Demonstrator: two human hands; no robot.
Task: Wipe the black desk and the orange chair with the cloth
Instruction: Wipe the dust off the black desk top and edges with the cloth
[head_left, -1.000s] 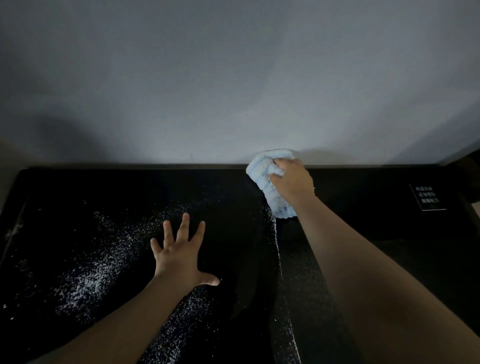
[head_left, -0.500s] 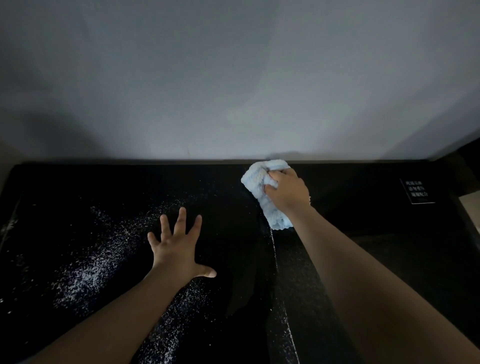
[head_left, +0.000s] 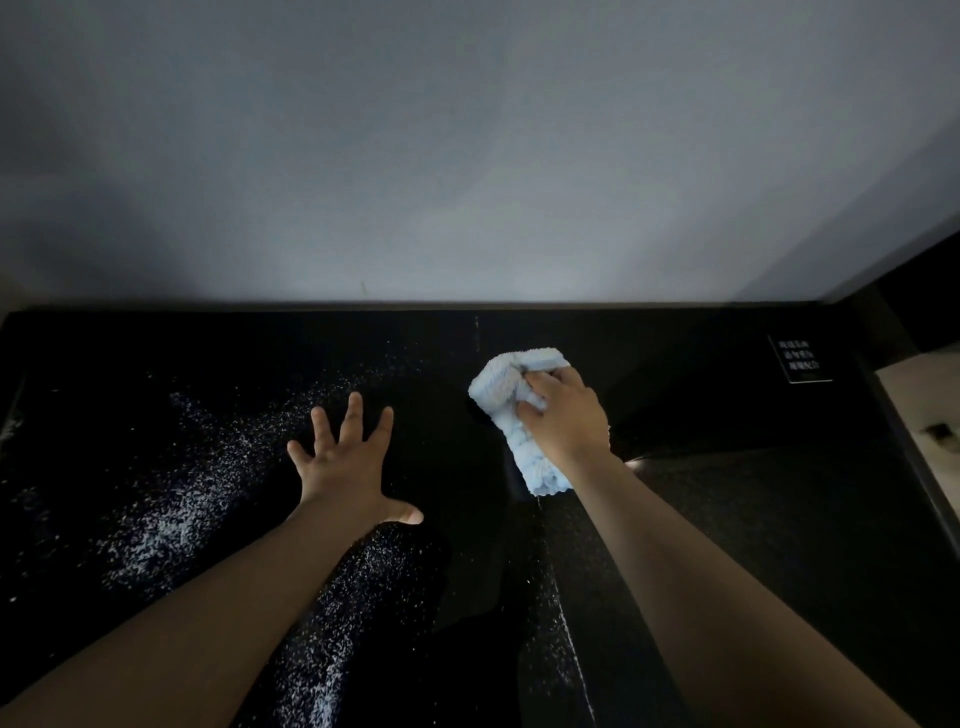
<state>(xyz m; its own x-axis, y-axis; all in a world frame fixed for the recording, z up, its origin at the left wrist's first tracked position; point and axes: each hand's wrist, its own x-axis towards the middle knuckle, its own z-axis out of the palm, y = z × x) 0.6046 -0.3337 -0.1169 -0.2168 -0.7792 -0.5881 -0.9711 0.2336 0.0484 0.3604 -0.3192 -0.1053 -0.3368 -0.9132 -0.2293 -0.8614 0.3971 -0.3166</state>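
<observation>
The black desk (head_left: 727, 519) fills the lower half of the head view, against a pale wall. White powder specks (head_left: 171, 493) are scattered over its left and middle. My right hand (head_left: 563, 415) grips a bunched light-blue cloth (head_left: 511, 384) and holds it down on the desk right of centre. A thin line of white specks runs from under the cloth toward me. My left hand (head_left: 348, 462) rests flat on the desk with fingers spread, left of the cloth. The orange chair is out of view.
A small black sign with white lettering (head_left: 800, 358) lies at the desk's back right. A pale surface (head_left: 930, 415) adjoins the desk's right edge. The wall (head_left: 467, 156) runs along the desk's far edge.
My right hand has drawn the cloth from the desk's back edge toward me. My left hand stays flat in the same place.
</observation>
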